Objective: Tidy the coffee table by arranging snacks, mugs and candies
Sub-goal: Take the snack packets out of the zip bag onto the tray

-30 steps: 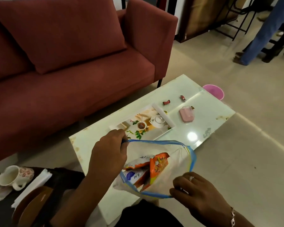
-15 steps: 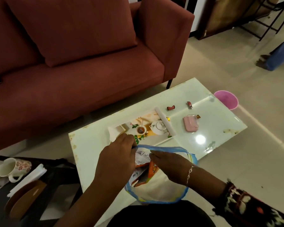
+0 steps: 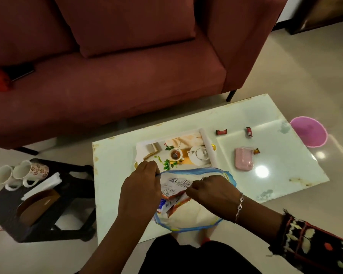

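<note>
A clear zip bag with a blue rim [image 3: 194, 222] lies open on the near part of the white coffee table [image 3: 269, 115]. My left hand [image 3: 141, 186] pinches the bag's far-left rim. My right hand [image 3: 212, 191] reaches inside the bag, fingers curled on the snack packets [image 3: 174, 188], orange and white ones. Two red wrapped candies [image 3: 221, 132] [image 3: 249, 131] lie on the far side of the table. A small amber candy [image 3: 256, 151] touches a pink case [image 3: 244, 161]. Two mugs [image 3: 18, 174] lie on their sides on a black stool.
A picture placemat [image 3: 178, 149] with a teapot print lies mid-table, behind the bag. The black stool [image 3: 48, 204] at left also carries white napkins [image 3: 42, 185] and a brown holder [image 3: 36, 204]. A red sofa [image 3: 127, 66] stands behind. A pink bowl [image 3: 309, 134] sits on the floor at right.
My right hand went from the bag's near rim into the bag, onto the packets. The view tilted and shifted so the table sits further right; my left hand kept its hold on the rim.
</note>
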